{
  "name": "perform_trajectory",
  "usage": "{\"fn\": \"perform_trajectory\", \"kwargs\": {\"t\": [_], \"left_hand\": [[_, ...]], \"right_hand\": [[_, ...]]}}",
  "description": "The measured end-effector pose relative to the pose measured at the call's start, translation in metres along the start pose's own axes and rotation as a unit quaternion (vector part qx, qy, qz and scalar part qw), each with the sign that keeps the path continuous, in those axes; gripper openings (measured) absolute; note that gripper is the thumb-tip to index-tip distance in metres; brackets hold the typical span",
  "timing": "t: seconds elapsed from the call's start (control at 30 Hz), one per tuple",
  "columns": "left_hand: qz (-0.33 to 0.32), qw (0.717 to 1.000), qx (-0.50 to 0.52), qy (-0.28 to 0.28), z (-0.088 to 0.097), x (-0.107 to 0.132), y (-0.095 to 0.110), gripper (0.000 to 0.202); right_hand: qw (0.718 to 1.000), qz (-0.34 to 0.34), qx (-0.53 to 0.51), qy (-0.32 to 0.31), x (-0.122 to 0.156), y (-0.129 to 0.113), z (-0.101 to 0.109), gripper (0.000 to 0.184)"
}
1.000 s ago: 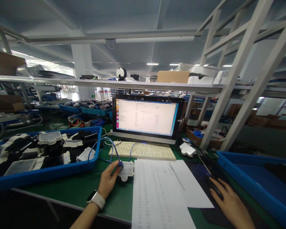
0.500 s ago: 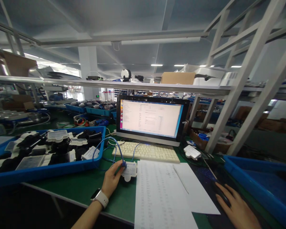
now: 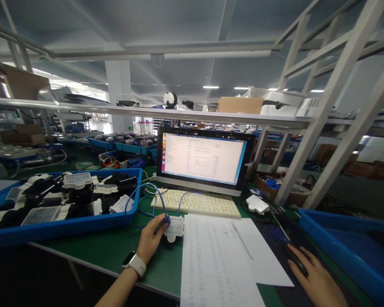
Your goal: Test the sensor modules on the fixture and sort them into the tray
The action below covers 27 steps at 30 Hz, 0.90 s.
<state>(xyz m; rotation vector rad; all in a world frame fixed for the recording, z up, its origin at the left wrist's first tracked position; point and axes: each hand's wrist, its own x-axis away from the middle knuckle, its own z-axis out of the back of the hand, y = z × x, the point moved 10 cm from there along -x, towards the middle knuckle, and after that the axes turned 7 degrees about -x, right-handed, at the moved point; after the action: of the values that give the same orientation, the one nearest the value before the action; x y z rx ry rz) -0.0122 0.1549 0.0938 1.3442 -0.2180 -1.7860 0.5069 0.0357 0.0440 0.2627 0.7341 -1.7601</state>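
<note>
seen from the head camera, a person sits at a green workbench (image 3: 115, 251) in a factory hall. the left hand (image 3: 150, 241), a white watch (image 3: 135, 265) on its wrist, is curled around the near edge of a small white device (image 3: 175, 227), thumb and fingers touching the plug of a blue cable (image 3: 153, 194) that loops up from it. the device lies on the bench just left of printed sheets (image 3: 217, 264) and in front of a cream keyboard (image 3: 196, 202). the right hand (image 3: 313, 279) lies flat, fingers spread, over a black mouse (image 3: 296, 258) on a dark mat. a lit monitor (image 3: 203, 160) stands behind the keyboard. a blue tray (image 3: 70, 226) of black and white parts sits to the left, another blue tray (image 3: 345, 251) to the right
</note>
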Motion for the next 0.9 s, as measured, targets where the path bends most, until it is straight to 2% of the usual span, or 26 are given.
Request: {"fn": "perform_trajectory", "kwargs": {"t": [0.2, 0.4, 0.47, 0.57, 0.67, 0.73, 0.83, 0.9], "left_hand": [[-0.012, 1.0, -0.017, 0.011, 0.002, 0.0, 0.003, 0.028], [0.001, 0.995, -0.065, 0.082, 0.019, 0.0, 0.004, 0.023], [0.019, 0.992, -0.073, 0.1, 0.024, 0.001, 0.0, 0.024], [0.043, 0.987, -0.101, 0.121, 0.029, 0.001, -0.004, 0.027], [0.064, 0.981, -0.135, 0.125, 0.033, 0.0, -0.006, 0.027], [0.071, 0.979, -0.154, 0.117, 0.033, -0.002, -0.006, 0.024], [0.07, 0.977, -0.172, 0.103, 0.031, -0.004, -0.003, 0.022], [0.063, 0.977, -0.179, 0.096, 0.031, -0.005, 0.0, 0.022]], "right_hand": [[1.0, -0.005, -0.01, 0.003, 0.0, 0.001, 0.001, 0.056], [1.0, -0.001, -0.01, -0.001, 0.0, -0.003, 0.001, 0.06], [0.999, 0.02, 0.006, 0.032, 0.001, -0.015, 0.013, 0.06], [0.991, 0.09, 0.015, 0.1, 0.003, -0.049, 0.038, 0.054], [0.985, 0.133, -0.011, 0.112, 0.001, -0.085, 0.051, 0.044], [0.99, 0.122, -0.035, 0.063, -0.006, -0.106, 0.044, 0.037], [0.993, 0.038, -0.041, -0.103, -0.019, -0.129, 0.008, 0.031], [0.978, -0.023, -0.019, -0.208, -0.023, -0.139, -0.017, 0.027]]}}
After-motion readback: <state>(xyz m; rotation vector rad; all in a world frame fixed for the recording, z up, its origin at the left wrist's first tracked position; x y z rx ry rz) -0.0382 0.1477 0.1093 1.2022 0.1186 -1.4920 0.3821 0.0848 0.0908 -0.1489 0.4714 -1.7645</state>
